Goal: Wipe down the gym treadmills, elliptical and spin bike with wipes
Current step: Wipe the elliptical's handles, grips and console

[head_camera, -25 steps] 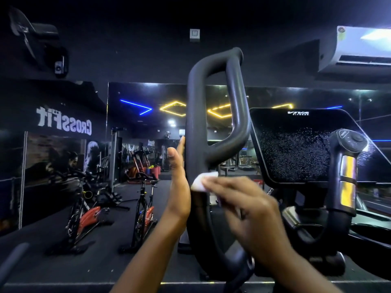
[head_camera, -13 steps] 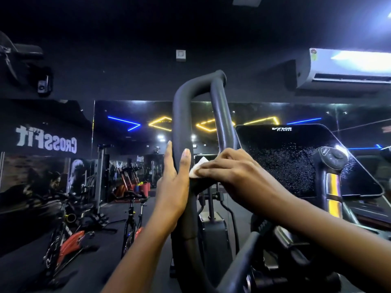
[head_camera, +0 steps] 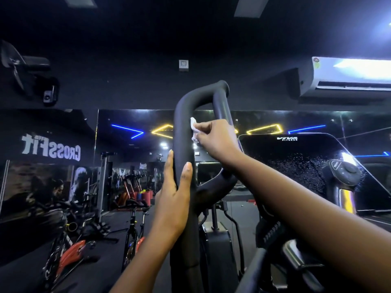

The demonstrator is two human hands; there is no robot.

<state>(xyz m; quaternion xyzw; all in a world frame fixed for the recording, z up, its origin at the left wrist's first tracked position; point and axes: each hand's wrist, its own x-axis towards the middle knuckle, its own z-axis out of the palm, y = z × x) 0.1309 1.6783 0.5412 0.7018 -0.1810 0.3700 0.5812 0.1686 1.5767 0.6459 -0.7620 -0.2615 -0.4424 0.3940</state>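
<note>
The elliptical's black looped handle point(head_camera: 183, 127) rises in front of me. My left hand point(head_camera: 174, 199) lies against its lower shaft, fingers straight on the far side and thumb straight up the near side. My right hand point(head_camera: 215, 140) pinches a small white wipe point(head_camera: 193, 127) and holds it against the inner side of the loop, high up. The elliptical's dark console screen point(head_camera: 296, 163), speckled with droplets, stands to the right. A second grip with buttons and a metal sensor plate point(head_camera: 343, 187) stands at far right.
A mirror wall ahead reflects neon lights and a CrossFit sign point(head_camera: 50, 149). Spin bikes with red flywheels point(head_camera: 69, 252) stand at lower left on the dark floor. An air conditioner point(head_camera: 347, 75) hangs at upper right.
My right hand has slid the wipe up the handle from the loop's fork to near its top. My left hand has stayed lower on the shaft. The view has tilted upward.
</note>
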